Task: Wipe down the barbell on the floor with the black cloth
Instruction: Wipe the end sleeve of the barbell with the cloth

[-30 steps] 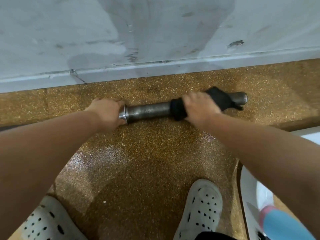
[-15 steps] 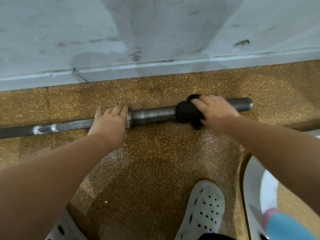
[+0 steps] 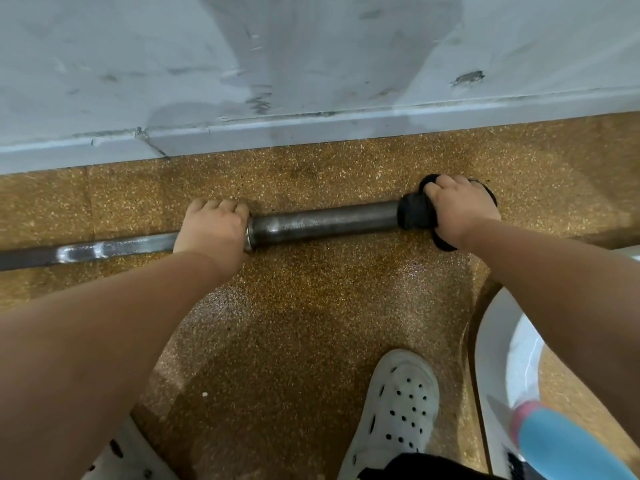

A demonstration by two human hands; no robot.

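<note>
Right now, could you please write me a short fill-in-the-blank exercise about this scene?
1. The right hand grips a ____ cloth round the bar.
2. The left hand grips the bar, which lies along the ____.
3. The shoe is ____ with holes.
Missing words: black; wall; white.

Bare arms (image 3: 104, 323), wht clogs (image 3: 398, 407) w/ holes.

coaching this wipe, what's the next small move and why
Probably slide the right hand, gripping the black cloth, leftward along the thick sleeve of the grey steel barbell: the cloth sits at the sleeve's outer end, while the left hand grips the bar at the collar.
</note>
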